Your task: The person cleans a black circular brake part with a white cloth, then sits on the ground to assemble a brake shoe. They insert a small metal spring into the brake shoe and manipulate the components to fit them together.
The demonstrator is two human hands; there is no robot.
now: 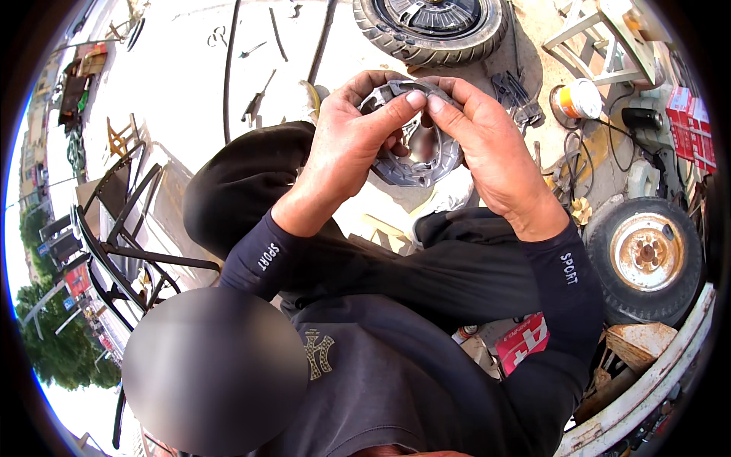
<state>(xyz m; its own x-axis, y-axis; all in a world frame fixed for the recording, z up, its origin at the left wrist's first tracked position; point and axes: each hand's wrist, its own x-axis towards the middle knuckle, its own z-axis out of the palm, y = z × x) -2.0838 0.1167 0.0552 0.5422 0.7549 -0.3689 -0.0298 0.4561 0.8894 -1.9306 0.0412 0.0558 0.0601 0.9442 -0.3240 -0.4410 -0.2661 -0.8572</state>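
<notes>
My left hand (350,129) and my right hand (487,141) hold a round grey metal brake plate (411,175) between them, raised above my lap. Both thumbs press at its top edge, where a dark curved strip, apparently a brake shoe, runs along the rim. Fingers wrap behind the plate and are partly hidden. Its middle is open, with a blurred patch showing there. Beyond my hands lies a scooter wheel (377,34) with a black tyre and a dark hub.
A screwdriver (259,97) lies on the pale ground at the left. On the right are pliers-like tools (514,91), a white tub (580,99), a wooden stool (560,34), cables and a rusty-rimmed wheel (609,266). A black folding chair frame (152,257) stands left.
</notes>
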